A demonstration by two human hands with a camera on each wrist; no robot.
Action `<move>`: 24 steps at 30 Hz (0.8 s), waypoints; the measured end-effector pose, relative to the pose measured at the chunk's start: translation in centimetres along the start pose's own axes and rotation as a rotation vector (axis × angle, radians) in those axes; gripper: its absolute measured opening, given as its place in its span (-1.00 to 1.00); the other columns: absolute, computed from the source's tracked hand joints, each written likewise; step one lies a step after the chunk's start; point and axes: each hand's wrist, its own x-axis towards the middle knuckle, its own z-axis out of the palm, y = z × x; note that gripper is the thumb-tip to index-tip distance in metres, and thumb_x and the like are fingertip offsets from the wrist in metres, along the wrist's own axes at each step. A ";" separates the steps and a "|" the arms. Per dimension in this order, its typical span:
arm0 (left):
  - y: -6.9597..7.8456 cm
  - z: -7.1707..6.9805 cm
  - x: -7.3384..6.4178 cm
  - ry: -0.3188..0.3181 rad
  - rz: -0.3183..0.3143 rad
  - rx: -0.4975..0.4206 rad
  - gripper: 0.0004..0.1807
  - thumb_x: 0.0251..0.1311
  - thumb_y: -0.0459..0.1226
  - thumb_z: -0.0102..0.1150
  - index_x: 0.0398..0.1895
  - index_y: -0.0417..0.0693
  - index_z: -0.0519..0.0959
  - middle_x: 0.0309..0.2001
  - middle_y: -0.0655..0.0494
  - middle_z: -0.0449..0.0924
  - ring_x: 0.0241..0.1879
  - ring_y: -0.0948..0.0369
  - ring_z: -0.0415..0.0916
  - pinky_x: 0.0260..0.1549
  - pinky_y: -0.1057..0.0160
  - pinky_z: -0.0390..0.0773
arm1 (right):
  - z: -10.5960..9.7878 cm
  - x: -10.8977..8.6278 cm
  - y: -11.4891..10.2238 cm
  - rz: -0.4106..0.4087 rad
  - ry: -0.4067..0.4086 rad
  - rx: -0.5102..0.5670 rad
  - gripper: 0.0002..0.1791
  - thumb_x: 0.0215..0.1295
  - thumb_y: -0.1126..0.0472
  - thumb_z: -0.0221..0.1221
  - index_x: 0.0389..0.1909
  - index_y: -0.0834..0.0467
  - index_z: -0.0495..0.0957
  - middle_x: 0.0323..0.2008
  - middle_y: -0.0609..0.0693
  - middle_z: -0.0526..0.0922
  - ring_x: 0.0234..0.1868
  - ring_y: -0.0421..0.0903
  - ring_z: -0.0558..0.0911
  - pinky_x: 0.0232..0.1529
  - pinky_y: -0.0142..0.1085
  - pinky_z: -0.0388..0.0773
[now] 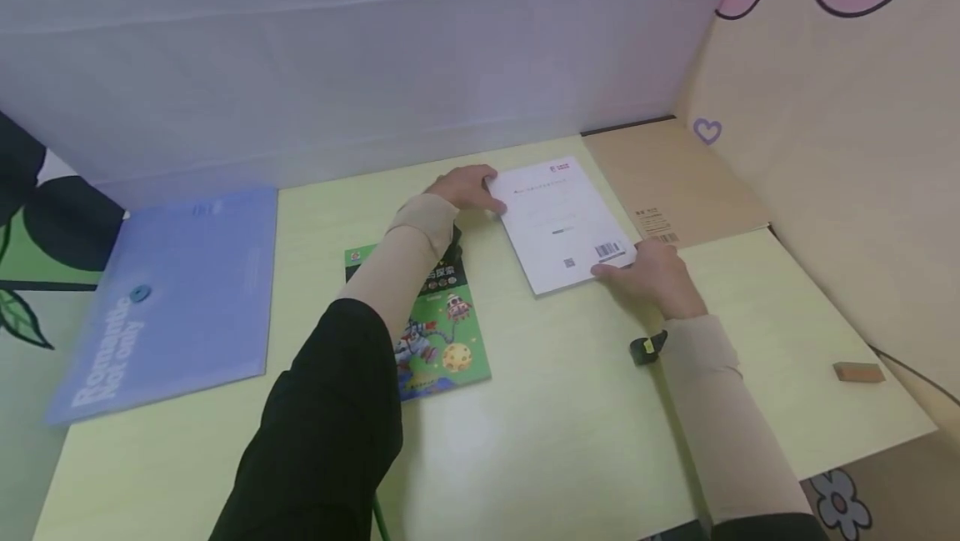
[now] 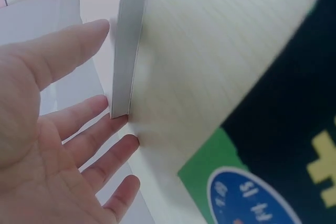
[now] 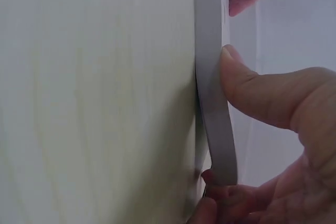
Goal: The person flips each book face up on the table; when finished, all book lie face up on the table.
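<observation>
A white book (image 1: 555, 216) lies back cover up near the table's far side, its barcode at the lower right corner. Around its upper left corner my left hand (image 1: 467, 189) spreads its fingers; in the left wrist view the thumb is by the cover and the fingertips reach the corner of the page block (image 2: 128, 51). The lower right corner is pinched by my right hand (image 1: 656, 278). In the right wrist view its thumb (image 3: 257, 87) presses the cover, with fingers under the corner, which lifts slightly off the table.
Partly under my left forearm lies a green illustrated book (image 1: 457, 324). A translucent blue snap folder (image 1: 206, 274) is at the left edge. Behind the white book's right side lies a flat brown kraft item (image 1: 675, 174); a small brown block (image 1: 858, 372) sits near the right edge.
</observation>
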 end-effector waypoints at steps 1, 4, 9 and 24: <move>-0.1 0.1 0.0 0.007 0.000 0.006 -0.09 0.46 0.02 0.36 0.75 -0.02 0.21 0.71 -0.04 0.24 0.68 -0.07 0.16 0.67 -0.15 0.06 | 0.0 0.1 -0.1 0.003 -0.010 -0.001 -0.19 0.37 -0.27 0.44 0.10 0.44 0.54 -0.11 0.27 0.63 -0.20 0.10 0.57 -0.25 -0.16 0.48; -0.3 0.4 -0.2 0.028 -0.001 0.020 -0.11 0.46 0.01 0.37 0.74 -0.03 0.24 0.69 -0.05 0.27 0.67 -0.08 0.18 0.67 -0.19 0.03 | 0.0 0.3 -0.4 0.013 -0.026 0.000 -0.18 0.35 -0.25 0.46 0.10 0.47 0.53 -0.10 0.29 0.60 -0.19 0.10 0.55 -0.24 -0.17 0.46; -0.7 0.9 0.0 0.055 -0.006 -0.001 -0.11 0.47 -0.01 0.39 0.73 -0.04 0.24 0.68 -0.06 0.29 0.67 -0.09 0.18 0.67 -0.21 0.00 | 0.1 0.4 -0.5 0.010 -0.010 0.036 -0.17 0.34 -0.21 0.47 0.19 0.45 0.48 0.00 0.31 0.55 -0.10 0.15 0.53 -0.15 -0.12 0.50; -1.3 1.5 0.1 0.090 -0.031 -0.047 -0.07 0.45 -0.04 0.41 0.75 -0.06 0.20 0.69 -0.09 0.25 0.68 -0.09 0.16 0.66 -0.11 0.12 | 0.6 0.5 -0.6 -0.060 0.050 0.711 -0.37 0.69 0.25 0.15 0.54 0.45 0.13 0.00 0.34 0.63 -0.46 -0.20 0.82 -0.17 -0.31 0.80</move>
